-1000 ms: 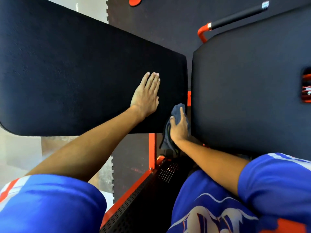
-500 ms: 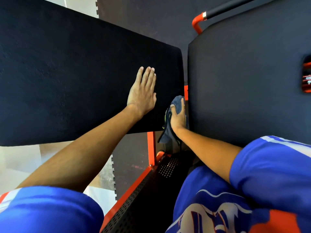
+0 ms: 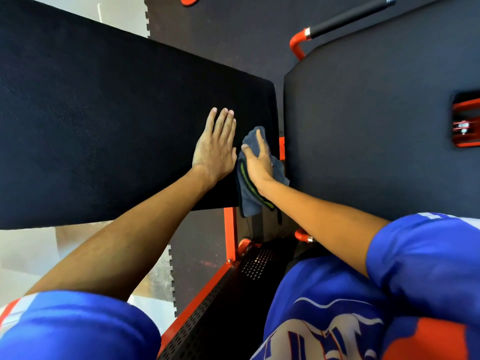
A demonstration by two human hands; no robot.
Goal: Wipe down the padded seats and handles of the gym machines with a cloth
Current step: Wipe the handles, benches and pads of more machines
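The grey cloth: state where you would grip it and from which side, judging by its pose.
Probably pinch the loose tail of the cloth, hanging off the pad, from below. The right hand presses its upper part flat, so only the tail is free.

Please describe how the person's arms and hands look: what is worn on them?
The left hand and the right hand are bare: no gloves, rings or watch are visible. The forearms are uncovered too. The left sleeve is short and blue, with white and orange-red stripes at its outer edge. The right sleeve is the same blue, with a white stripe.
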